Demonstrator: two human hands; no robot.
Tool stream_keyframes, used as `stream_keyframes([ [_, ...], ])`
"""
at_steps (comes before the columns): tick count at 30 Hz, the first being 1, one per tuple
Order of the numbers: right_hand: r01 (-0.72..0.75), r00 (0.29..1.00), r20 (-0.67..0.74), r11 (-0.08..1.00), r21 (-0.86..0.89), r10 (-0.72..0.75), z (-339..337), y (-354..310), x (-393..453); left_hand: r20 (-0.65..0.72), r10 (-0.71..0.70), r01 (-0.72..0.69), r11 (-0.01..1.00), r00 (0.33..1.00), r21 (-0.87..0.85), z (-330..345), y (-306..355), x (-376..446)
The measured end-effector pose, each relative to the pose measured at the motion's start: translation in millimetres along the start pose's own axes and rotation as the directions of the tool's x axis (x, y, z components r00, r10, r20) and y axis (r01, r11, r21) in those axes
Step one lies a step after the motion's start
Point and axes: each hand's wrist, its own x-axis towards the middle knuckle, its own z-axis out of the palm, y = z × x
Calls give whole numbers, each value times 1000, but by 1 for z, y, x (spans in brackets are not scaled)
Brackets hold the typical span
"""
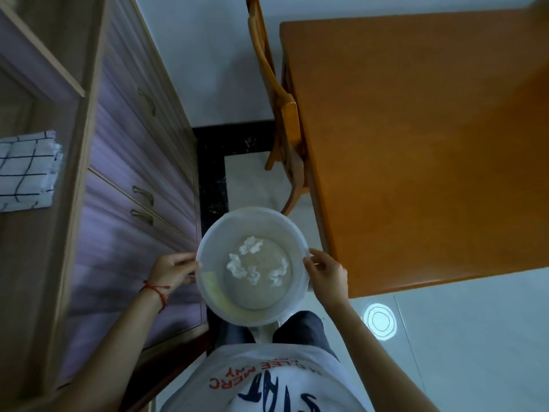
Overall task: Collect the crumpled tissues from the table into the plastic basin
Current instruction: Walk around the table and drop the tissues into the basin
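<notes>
Crumpled white tissues are the goal, but the largest thing here is the orange wooden tabletop (416, 150), whose visible part carries no tissue. Beside it, over the floor and in front of the person's body, is the round translucent white plastic basin (252, 313). The left hand (172, 270) is clamped on its left rim and the right hand (328, 275) is clamped on its right rim, so the basin hangs between them, apart from the tabletop. Inside, on the basin's bottom, lie four crumpled white tissues (251, 244), near each other. The collecting seems finished. To carry well, I think both hands should keep the basin level and move it slowly, because the light tissues can jump out if it tilts.
</notes>
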Motion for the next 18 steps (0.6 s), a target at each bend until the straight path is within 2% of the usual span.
stream_keyframes([
  [9,-147,974,-165,988,57,154,21,26,-80,159,-19,-3,991,987,136,0,-19,-3],
  [18,-315,866,-337,926,209,370,14,62,-160,337,-43,-42,969,940,243,39,-32,-23],
])
